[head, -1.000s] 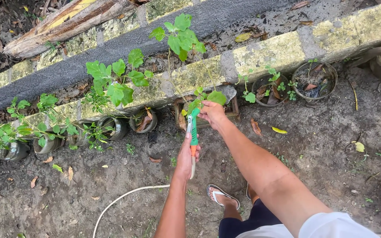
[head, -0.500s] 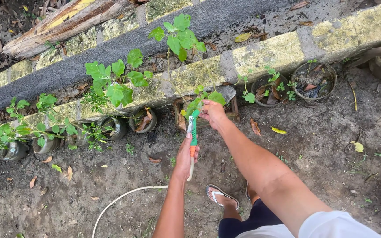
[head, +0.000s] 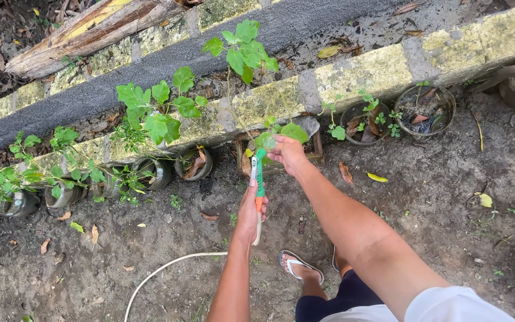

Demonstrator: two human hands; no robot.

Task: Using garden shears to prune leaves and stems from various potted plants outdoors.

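— Green and orange plastic, that hose nozzle [head: 259,179]: where does it sit?

— From the head view, the only one, it stands in front of the person, tip up near the small plant [head: 276,135] in the square wooden planter [head: 316,150] at the foot of the mossy block wall [head: 382,68]. The left hand [head: 250,213] wraps its fingers closed around the lower grip, where the pale hose [head: 168,266] joins. The right hand [head: 287,153] has its fingers pinched closed at the nozzle's tip, just beside the leaves.

— How would you do this step well?

— I judge it best to keep the left grip firm and low so the nozzle stays steady, and let the right fingers work only at the tip, clear of the soft leaves. Aim low at the soil inside the planter, not at the stem, and keep the hose slack so it doesn't tug.

— Counts?

— One nozzle, one hose, two hands. One wooden planter. Two round dark pots [head: 424,110] right of it, plus part of a third at the right edge. Left of it, a row of round containers [head: 193,162]; about five, though leaves hide some. One log [head: 90,33] on top of the wall. One sandal [head: 298,264] plainly shown, the other mostly hidden
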